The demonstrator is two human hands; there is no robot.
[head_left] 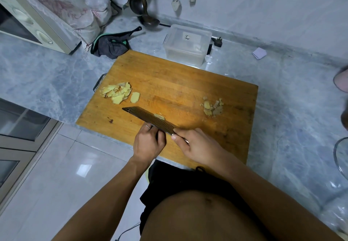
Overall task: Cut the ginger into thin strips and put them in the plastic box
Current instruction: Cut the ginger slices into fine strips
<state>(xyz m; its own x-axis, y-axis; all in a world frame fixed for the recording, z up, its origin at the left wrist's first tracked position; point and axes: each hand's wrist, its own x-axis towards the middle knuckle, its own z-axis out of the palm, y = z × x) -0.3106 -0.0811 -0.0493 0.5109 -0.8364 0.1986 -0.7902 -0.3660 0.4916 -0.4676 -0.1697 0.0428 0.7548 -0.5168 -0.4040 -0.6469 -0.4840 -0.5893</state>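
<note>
On the wooden board [188,82], near its front edge, a cleaver [150,118] lies tilted with its broad side up, and a small ginger piece [159,116] sticks to the blade. The right hand [197,144] grips the handle, fingers curled round it and thumb laid along the blade's heel. The left hand [148,141] is at the blade's near side, fingers bent with the tips touching the metal; whether it pinches anything under the blade cannot be told. Toward the board's left edge sits a pile of ginger slices [116,92], with one slice [135,97] just beside it on the right. Near the right edge lies a smaller heap of scraps [212,107], well apart from the slices. At the board's far edge, just past it on the counter [282,99], stands the plastic box [186,45], with no ginger visible inside. A dark cloth [111,45] lies by the board's far left corner, and a microwave [33,24] stands at the counter's left end. Ladles [145,5] hang against the wall behind the box, and a small card [259,53] rests on the counter toward the right.
</note>
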